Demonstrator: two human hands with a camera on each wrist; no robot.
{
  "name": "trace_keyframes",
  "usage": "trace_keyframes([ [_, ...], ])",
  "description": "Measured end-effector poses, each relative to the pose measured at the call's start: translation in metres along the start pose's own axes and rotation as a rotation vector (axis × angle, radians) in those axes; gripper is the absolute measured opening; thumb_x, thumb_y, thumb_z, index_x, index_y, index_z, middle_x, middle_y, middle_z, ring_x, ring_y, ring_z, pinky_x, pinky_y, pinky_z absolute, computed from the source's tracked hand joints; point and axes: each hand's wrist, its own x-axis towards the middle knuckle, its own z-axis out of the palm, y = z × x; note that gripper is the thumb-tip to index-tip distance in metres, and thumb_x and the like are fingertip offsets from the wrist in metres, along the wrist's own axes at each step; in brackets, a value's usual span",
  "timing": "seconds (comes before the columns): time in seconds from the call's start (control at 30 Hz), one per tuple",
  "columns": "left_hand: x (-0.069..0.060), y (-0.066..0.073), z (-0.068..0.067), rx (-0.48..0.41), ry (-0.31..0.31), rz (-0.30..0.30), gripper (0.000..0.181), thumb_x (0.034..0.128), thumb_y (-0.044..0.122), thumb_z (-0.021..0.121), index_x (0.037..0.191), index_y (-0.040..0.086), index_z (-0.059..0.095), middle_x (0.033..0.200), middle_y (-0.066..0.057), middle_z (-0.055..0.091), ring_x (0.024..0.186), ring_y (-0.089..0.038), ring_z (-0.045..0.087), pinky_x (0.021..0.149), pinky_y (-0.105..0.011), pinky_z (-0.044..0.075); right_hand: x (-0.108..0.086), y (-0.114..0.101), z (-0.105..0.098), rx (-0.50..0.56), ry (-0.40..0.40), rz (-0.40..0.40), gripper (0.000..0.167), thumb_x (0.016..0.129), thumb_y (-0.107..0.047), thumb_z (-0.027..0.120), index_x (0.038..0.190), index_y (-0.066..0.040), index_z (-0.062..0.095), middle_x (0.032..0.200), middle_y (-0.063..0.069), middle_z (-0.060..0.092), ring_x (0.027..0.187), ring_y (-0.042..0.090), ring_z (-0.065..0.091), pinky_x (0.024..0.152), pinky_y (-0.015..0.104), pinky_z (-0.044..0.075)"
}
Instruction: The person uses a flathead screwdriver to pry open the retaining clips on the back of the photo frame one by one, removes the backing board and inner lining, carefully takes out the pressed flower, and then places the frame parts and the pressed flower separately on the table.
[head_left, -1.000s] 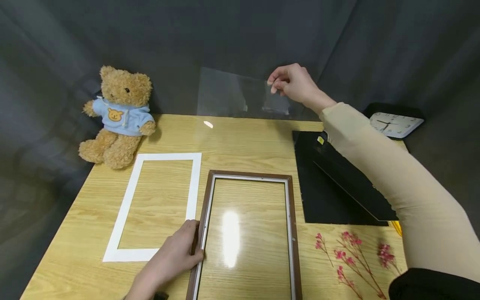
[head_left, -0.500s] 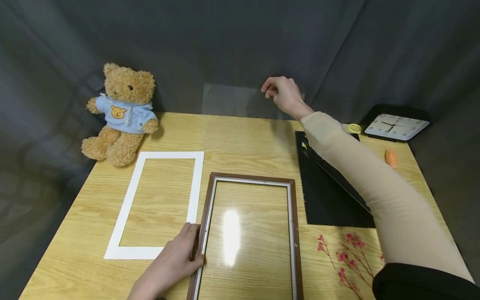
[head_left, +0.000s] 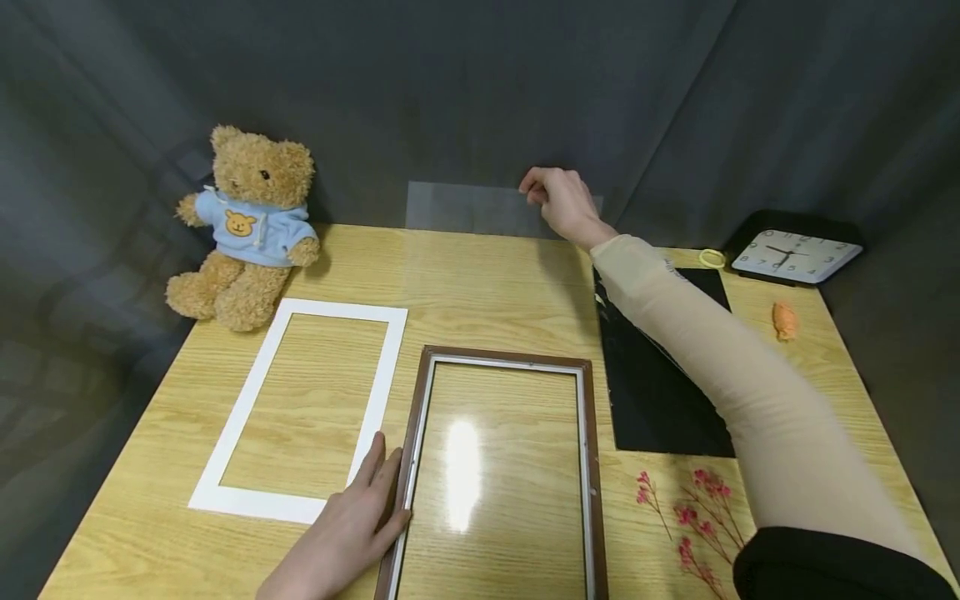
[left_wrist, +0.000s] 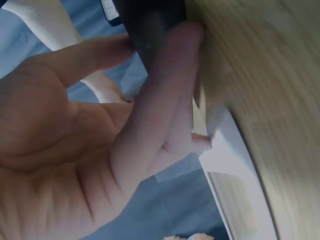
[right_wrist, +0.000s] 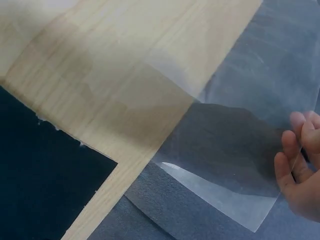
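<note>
My right hand (head_left: 562, 204) pinches the top edge of a clear plastic sheet (head_left: 465, 210), held up at the table's back edge against the dark curtain. In the right wrist view, fingertips (right_wrist: 284, 167) show at the sheet's edge. Near the front, my left hand (head_left: 345, 525) holds the left side of a brown picture frame (head_left: 510, 356) between thumb and finger. Another finger stretches out over the edge of a white mat border (head_left: 255, 502) lying left of it. The left wrist view shows the hand (left_wrist: 100, 135) against the dark frame side (left_wrist: 155, 30).
A teddy bear (head_left: 258, 221) in a blue hoodie sits at the back left. Black backing board (head_left: 660, 408) lies to the right, partly under my right sleeve. Pink flower sprigs (head_left: 697, 517), a clock (head_left: 795, 254), a yellow ring (head_left: 712, 259) and an orange object (head_left: 784, 322) are also there.
The right hand has lowered the clear sheet and moved slightly left. My left fingers have straightened somewhat, and the white mat has turned, its lower end shifting left. The frame stays in place.
</note>
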Motion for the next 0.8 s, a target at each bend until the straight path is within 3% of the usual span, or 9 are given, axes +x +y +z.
trace_keyframes([
  [0.13,0.000,0.003,0.005,0.000,0.018,-0.031,0.072,0.0991,0.011,0.077,0.155,-0.017,0.042,0.162,-0.048,0.018,0.069,-0.031,0.071,0.077,-0.053,0.063,0.002,0.003,0.010,-0.027,-0.040,-0.010,0.039,0.106,0.011,0.043,0.135,0.002,0.068,0.127,0.021,0.070,0.118,0.036,0.065,0.099,0.049,0.053],
  [0.27,-0.002,0.006,0.006,0.092,0.066,-0.050,0.070,0.1005,0.019,0.077,0.156,-0.010,0.046,0.161,-0.046,0.025,0.064,-0.032,0.070,0.062,-0.047,0.063,0.003,0.007,0.019,-0.094,-0.048,-0.034,0.040,0.104,0.014,0.045,0.137,0.005,0.066,0.128,0.023,0.068,0.120,0.039,0.062,0.107,0.050,0.050],
  [0.37,-0.001,0.003,0.004,0.227,0.183,-0.024,0.070,0.0979,0.029,0.081,0.154,-0.003,0.053,0.157,-0.035,0.043,0.069,-0.030,0.067,0.046,-0.042,0.055,0.003,0.007,0.025,-0.129,-0.046,-0.040,0.036,0.105,0.010,0.046,0.135,0.006,0.066,0.130,0.025,0.068,0.124,0.042,0.060,0.111,0.052,0.047],
  [0.5,0.003,-0.003,-0.001,0.355,0.343,0.042,0.064,0.0955,0.030,0.082,0.145,-0.004,0.062,0.145,-0.023,0.060,0.100,-0.042,0.064,0.050,-0.046,0.059,0.002,0.006,0.032,-0.144,-0.053,-0.054,0.034,0.107,0.006,0.046,0.134,0.006,0.066,0.132,0.026,0.067,0.128,0.044,0.059,0.112,0.053,0.045],
  [0.6,0.005,-0.009,-0.003,0.362,0.351,0.057,0.054,0.0979,0.021,0.079,0.139,-0.010,0.064,0.142,-0.026,0.063,0.112,-0.048,0.059,0.062,-0.053,0.063,0.000,0.007,0.036,-0.150,-0.059,-0.061,0.034,0.106,0.007,0.047,0.134,0.006,0.067,0.131,0.025,0.067,0.126,0.044,0.059,0.112,0.053,0.046],
  [0.8,0.005,-0.015,0.000,0.333,0.295,0.038,0.050,0.1017,0.012,0.072,0.139,-0.019,0.058,0.144,-0.034,0.057,0.114,-0.054,0.058,0.077,-0.060,0.062,-0.001,0.008,0.041,-0.167,-0.065,-0.059,0.034,0.105,0.009,0.048,0.132,0.006,0.068,0.129,0.025,0.068,0.125,0.043,0.060,0.110,0.053,0.047],
])
